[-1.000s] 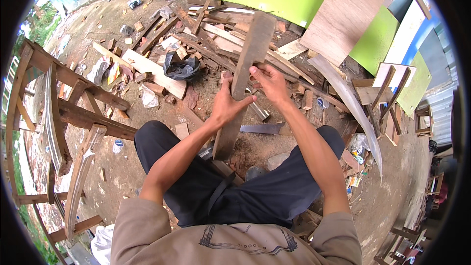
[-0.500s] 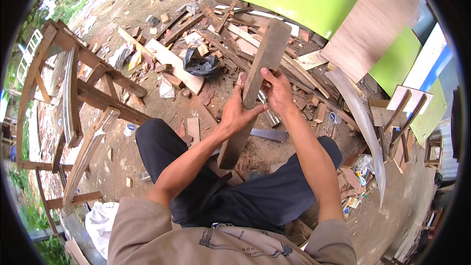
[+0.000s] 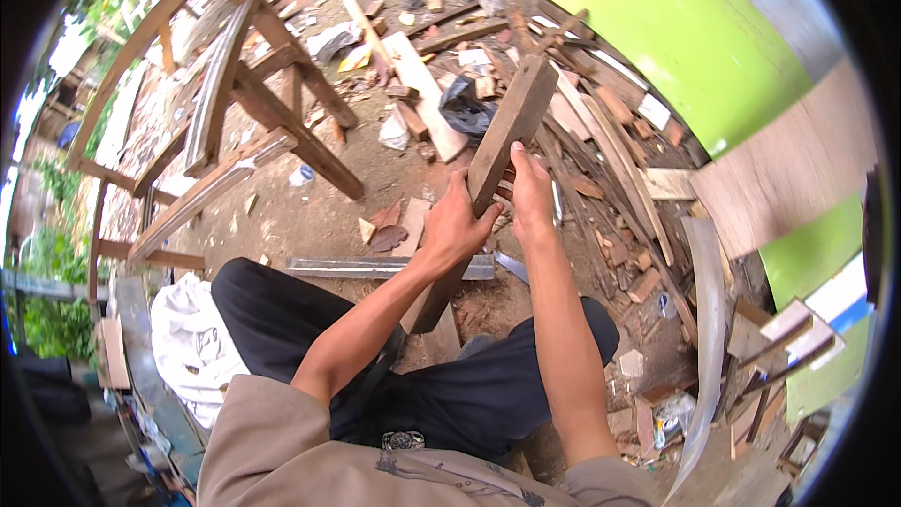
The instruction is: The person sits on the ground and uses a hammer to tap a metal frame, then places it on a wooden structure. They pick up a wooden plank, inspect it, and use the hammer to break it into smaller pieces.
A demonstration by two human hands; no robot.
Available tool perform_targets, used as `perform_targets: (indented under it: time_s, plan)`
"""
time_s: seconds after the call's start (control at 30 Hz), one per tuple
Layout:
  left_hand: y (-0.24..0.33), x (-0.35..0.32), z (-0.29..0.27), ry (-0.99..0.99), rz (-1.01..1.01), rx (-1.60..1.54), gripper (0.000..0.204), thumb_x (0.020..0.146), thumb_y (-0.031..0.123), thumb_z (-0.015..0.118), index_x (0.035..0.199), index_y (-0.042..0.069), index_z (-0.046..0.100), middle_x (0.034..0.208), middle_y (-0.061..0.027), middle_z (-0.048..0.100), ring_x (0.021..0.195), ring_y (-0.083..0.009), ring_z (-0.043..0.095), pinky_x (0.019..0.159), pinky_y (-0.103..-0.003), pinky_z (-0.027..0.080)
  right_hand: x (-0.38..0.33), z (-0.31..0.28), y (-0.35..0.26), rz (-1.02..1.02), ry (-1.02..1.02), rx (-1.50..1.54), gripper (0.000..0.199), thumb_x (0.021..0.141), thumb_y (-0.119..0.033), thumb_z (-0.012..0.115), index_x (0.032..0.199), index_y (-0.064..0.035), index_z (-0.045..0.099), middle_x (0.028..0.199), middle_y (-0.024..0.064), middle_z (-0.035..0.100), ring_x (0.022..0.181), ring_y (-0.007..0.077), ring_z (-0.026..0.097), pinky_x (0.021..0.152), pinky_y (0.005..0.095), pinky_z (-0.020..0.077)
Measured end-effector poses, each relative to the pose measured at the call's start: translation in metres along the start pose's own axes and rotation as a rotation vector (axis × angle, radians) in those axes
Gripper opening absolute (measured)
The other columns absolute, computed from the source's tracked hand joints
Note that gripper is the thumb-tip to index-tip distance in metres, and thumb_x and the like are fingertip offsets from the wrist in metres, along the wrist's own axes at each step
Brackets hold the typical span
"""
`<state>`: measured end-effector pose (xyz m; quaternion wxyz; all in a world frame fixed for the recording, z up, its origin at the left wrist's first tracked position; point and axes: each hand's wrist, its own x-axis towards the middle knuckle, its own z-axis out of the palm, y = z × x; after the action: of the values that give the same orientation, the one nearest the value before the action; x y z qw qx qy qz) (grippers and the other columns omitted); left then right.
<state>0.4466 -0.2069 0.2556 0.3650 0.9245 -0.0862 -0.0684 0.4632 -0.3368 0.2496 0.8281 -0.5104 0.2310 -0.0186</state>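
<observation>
A brown wooden plank point(image 3: 511, 117) stands at a slant in front of my torso, its far end up and its lower end between my legs. My left hand point(image 3: 457, 225) is wrapped round its left side, thumb across the near face. Higher up on the opposite edge, my right hand point(image 3: 531, 192) grips the plank with its thumb along the edge; some of its fingers are hidden behind the wood. On the ground below lies a long grey grooved bar point(image 3: 375, 268), partly covered by my left forearm. A flat metallic blade-like piece point(image 3: 511, 266) shows beside the plank.
A wooden frame point(image 3: 267, 99) with curved parts stands at the left. Scrap wood point(image 3: 601, 131), a black plastic bag point(image 3: 465, 108) and a pale board point(image 3: 422, 89) lie ahead. Green panels point(image 3: 676, 33) and a curved translucent strip point(image 3: 706, 338) are at the right; a white cloth point(image 3: 192, 343) lies at the left.
The view has turned, so the surroundings sit further right. The plank stays in both hands, its top slightly lower in view. The grey bar on the ground now shows left of the plank.
</observation>
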Motion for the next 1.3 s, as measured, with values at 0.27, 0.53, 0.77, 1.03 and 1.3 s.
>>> perform_targets:
  time_s: [0.27,0.53,0.77,1.03,1.3]
  plan:
    - [-0.072,-0.021,-0.063,0.09,-0.231,-0.095,0.077,0.083,0.037,0.073,0.133,-0.007,0.035,0.107,-0.0314,0.066,0.103,-0.0408,0.067,0.091,-0.045,0.051,-0.053,0.021,0.028,-0.091,-0.492,-0.986,0.083,0.095,-0.057,0.054,0.145,0.0065,0.036,0.123,0.0257,0.063,0.114,0.0356,0.063,0.092,0.0424,0.0513]
    - [-0.145,-0.121,-0.067,0.317,-0.43,-0.493,0.067,0.086,0.025,0.073,0.129,-0.005,0.032,0.111,-0.0226,0.062,0.105,-0.0295,0.063,0.092,-0.039,0.049,-0.142,0.085,0.068,0.033,-1.053,-1.785,0.111,0.084,-0.067,0.062,0.155,0.0028,0.011,0.12,0.0298,0.061,0.106,0.0422,0.065,0.081,0.0502,0.0564]
    - [-0.198,-0.132,-0.14,0.732,-0.387,-0.574,0.061,0.089,0.016,0.068,0.129,-0.004,0.027,0.113,-0.0188,0.059,0.103,-0.0241,0.059,0.094,-0.036,0.046,-0.175,0.114,0.128,-0.291,-1.011,-1.558,0.121,0.074,-0.053,0.079,0.156,-0.0009,0.007,0.131,0.0273,0.047,0.111,0.0453,0.058,0.086,0.0494,0.055]
    - [-0.211,-0.077,-0.274,0.665,-0.038,-0.552,0.081,0.088,0.035,0.074,0.135,-0.008,0.023,0.112,-0.0265,0.062,0.1,-0.0317,0.067,0.088,-0.039,0.052,-0.161,0.228,0.149,-0.473,-0.646,-1.205,0.104,0.07,-0.012,0.072,0.156,-0.0037,0.014,0.136,0.0266,0.043,0.121,0.045,0.051,0.099,0.0467,0.047]
    - [-0.327,0.078,-0.377,0.699,0.065,-0.146,0.066,0.088,0.059,0.062,0.111,-0.003,0.062,0.092,-0.0249,0.071,0.091,-0.0391,0.07,0.079,-0.047,0.055,-0.084,0.372,0.104,-0.281,-0.434,-0.992,0.083,0.069,-0.016,0.069,0.144,0.0026,0.038,0.119,0.0216,0.063,0.108,0.0311,0.063,0.098,0.0391,0.0472]
